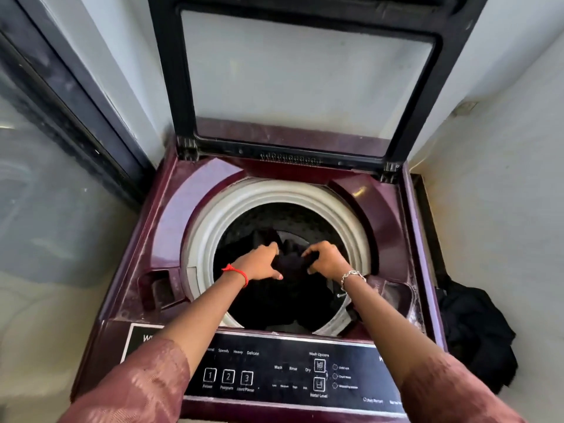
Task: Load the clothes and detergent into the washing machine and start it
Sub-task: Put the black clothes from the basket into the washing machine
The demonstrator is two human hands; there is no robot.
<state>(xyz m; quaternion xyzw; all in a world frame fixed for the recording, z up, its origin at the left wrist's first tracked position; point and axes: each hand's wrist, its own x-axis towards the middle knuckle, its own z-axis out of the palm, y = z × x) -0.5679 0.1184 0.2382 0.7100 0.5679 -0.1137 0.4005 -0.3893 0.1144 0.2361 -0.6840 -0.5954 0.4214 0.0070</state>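
A maroon top-loading washing machine (171,227) stands below me with its lid (305,77) raised upright. Both my hands reach down into the round drum opening, ringed by a grey rim (210,227). My left hand (259,262) and my right hand (325,259) each grip a dark garment (293,270) that hangs between them inside the drum. More dark cloth lies deeper in the drum, hard to make out. No detergent is in view.
The black control panel (290,374) with numbered buttons runs along the machine's front edge under my forearms. A heap of dark clothes (476,328) lies on the floor to the right of the machine. Walls close in behind and right; a dark-framed glass door stands left.
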